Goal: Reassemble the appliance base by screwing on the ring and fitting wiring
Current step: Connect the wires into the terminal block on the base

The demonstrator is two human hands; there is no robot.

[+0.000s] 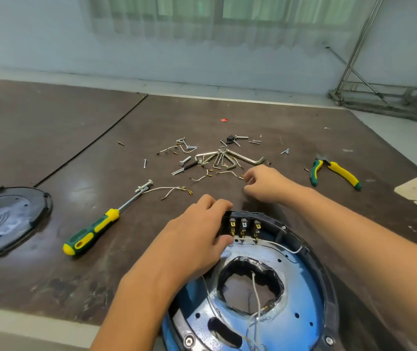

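The appliance base [291, 300] lies upturned at the near edge of the dark, scuffed worktable [75, 274], a round shell of glossy blue metal inside a black plastic rim, with a ragged foil-lined hole in its middle and thin white wires [256, 300] trailing across it. At its far rim sits a black terminal block [244, 228] with three brass tabs, and the left hand [197, 239] rests there, fingers curled together over the block's left end. Just beyond, the right hand [265, 183] hovers low, fingertips pinched around a small brass connector [241, 176]. To the left lie a green-and-yellow screwdriver [93, 230] with a chromed shaft and a dusty black disc cover [4, 219]. Farther off, steel hex keys [227, 158], bolts and screws lie scattered, with green-and-yellow pliers [334, 172] to the right.
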